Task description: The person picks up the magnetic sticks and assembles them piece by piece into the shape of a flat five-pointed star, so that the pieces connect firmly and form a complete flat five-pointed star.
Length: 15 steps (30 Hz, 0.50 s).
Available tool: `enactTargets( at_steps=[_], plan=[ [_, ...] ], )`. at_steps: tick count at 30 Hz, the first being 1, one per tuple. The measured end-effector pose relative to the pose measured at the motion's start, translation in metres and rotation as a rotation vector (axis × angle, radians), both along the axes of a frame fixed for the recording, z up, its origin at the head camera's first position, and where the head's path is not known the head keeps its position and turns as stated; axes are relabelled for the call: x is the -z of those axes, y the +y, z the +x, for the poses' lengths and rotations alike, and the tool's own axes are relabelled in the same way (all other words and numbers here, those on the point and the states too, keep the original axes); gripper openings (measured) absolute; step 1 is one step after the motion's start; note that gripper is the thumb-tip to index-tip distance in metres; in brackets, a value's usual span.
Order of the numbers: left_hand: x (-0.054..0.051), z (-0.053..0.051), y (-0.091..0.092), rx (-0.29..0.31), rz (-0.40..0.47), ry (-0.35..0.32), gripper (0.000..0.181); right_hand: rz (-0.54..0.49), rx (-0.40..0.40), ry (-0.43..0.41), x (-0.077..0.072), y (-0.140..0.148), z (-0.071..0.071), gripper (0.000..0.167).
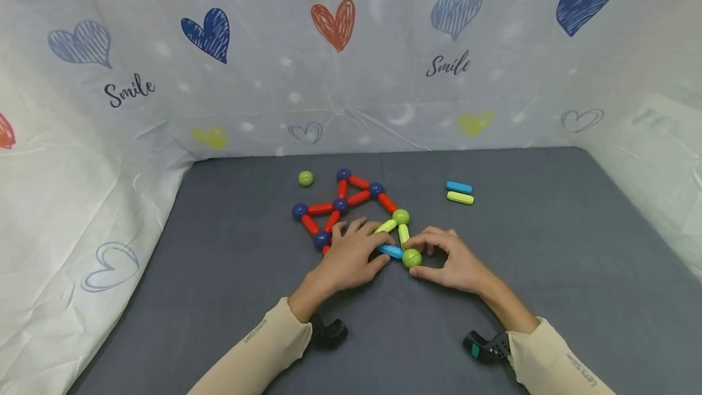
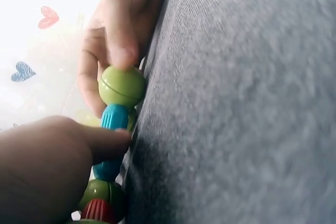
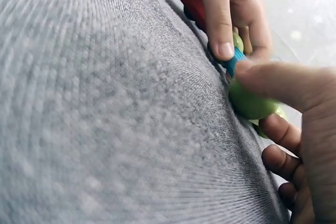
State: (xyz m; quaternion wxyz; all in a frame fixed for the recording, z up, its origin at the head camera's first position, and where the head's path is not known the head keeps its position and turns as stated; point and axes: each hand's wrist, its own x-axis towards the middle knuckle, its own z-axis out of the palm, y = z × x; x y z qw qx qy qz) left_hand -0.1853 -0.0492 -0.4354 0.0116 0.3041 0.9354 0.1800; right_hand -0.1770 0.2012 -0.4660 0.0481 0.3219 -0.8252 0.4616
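Note:
My left hand (image 1: 353, 255) pinches a blue rod (image 1: 390, 252) between thumb and fingers. The rod's right end meets a green ball (image 1: 412, 258), which my right hand (image 1: 455, 263) grips between thumb and fingers. From this ball a yellow-green rod (image 1: 404, 234) runs up to another green ball (image 1: 401, 217), where a second yellow-green rod (image 1: 386, 226) and a red rod (image 1: 387, 202) also meet. Navy balls (image 1: 340, 205) and red rods form the rest of the flat frame, partly covered by my left hand. In the left wrist view, a red rod (image 2: 98, 211) shows near a lower green ball (image 2: 107, 191).
A loose green ball (image 1: 306, 178) lies beyond the frame on the left. To the right, a blue rod (image 1: 459, 188) and a yellow-green rod (image 1: 460, 198) lie side by side on the grey tabletop (image 1: 526, 230). A white curtain printed with hearts (image 1: 384, 108) hangs behind.

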Motion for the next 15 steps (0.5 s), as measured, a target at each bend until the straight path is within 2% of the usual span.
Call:
enactTargets(
  at_steps=[3, 6, 11, 15],
  plan=[
    [0.001, -0.002, -0.004, 0.03, -0.003, -0.016, 0.02, -0.025, 0.017, -0.007, 0.003, -0.001, 0.0, 0.031],
    [0.001, -0.006, -0.009, 0.073, -0.004, -0.028, 0.024, 0.003, 0.048, 0.014, 0.005, -0.003, 0.001, 0.034],
    [0.001, -0.012, -0.015, 0.157, 0.008, -0.031, 0.025, 0.19, 0.073, 0.164, 0.005, -0.008, 0.004, 0.041],
    [-0.001, -0.014, -0.016, 0.189, 0.015, -0.044, 0.024, 0.232, 0.074, 0.227, 0.005, -0.011, 0.006, 0.036]
  ],
)
